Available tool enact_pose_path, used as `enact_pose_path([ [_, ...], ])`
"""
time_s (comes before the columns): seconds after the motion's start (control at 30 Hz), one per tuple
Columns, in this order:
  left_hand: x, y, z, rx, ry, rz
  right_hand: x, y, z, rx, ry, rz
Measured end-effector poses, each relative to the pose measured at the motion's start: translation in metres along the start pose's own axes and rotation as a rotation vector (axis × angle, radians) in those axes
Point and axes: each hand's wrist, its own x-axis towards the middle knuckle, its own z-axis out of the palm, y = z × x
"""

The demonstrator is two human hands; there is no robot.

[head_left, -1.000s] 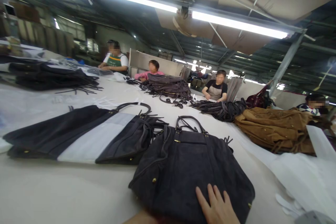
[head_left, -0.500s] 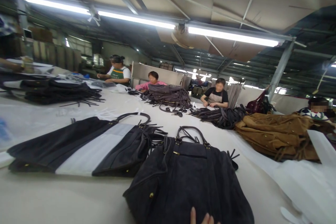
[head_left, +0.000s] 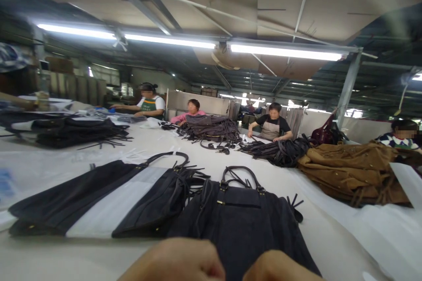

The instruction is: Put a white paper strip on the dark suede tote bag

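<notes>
Big pale table (head_left: 49, 254), bags all over. Dark suede bag (head_left: 244, 224) lies flat right before me, handles (head_left: 240, 175) at 12 o'clock. I judge it soft, floppy, fairly light; best taken by the handles or top edge. My left hand (head_left: 178, 260) and right hand (head_left: 280, 268) sit at 6 o'clock, blurred, cut off; I can't tell their grip or whether they touch the bag. Tan bags (head_left: 352, 171) at 2 o'clock.

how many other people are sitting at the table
4, more may be hidden: green-apron person far left, pink-top person beside, black-top person centre, striped-top person far right.
</notes>
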Motion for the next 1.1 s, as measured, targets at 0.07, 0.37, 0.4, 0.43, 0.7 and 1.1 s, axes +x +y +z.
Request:
enact_pose_path([
  [0.07, 0.034, -0.007, -0.028, 0.118, -0.002, -0.017, 0.014, 0.003, -0.03, 0.004, -0.078, 0.003],
  [0.37, 0.249, -0.07, -0.037, 0.159, 0.371, -0.436, 0.077, 0.099, -0.144, 0.081, 0.348, 0.151],
  [0.4, 0.264, -0.078, -0.033, 0.152, 0.403, -0.484, 0.091, 0.112, -0.145, 0.07, 0.415, 0.179],
  [0.43, 0.278, -0.085, -0.03, 0.144, 0.433, -0.53, 0.106, 0.123, -0.143, 0.065, 0.471, 0.21],
  [0.7, 0.37, -0.109, -0.002, 0.063, 0.509, -0.681, 0.189, 0.177, -0.076, 0.329, 0.697, 0.343],
  [1.1, 0.382, -0.122, 0.009, -0.352, 0.677, -0.401, 0.177, 0.196, -0.079, 1.14, 0.75, -0.157],
])
